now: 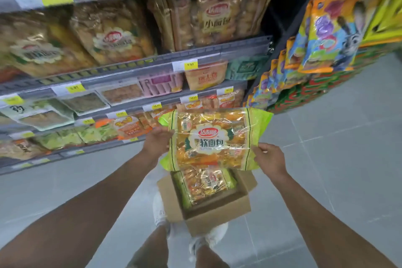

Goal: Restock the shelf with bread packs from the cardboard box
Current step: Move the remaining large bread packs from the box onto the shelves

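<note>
Restocking in progress: a person's left grip (155,141) and right grip (269,158) each grasp one green-edged end of a clear plastic pack of golden bread rolls (212,139), held flat in the air directly above an open brown cardboard box (219,218). Inside the box lies another green-and-gold bread pack (206,185). The box sits on the grey tiled floor (326,159), just beside the person's white shoes (159,209) — beyond it, to the left, stands the grey metal shelf (134,65) of bread bags.

Your left hand (155,141): fingers hidden behind bread pack (212,139) | far-left shelf packs (37,50): blurred | price tags (74,88): mostly unreadable
</note>
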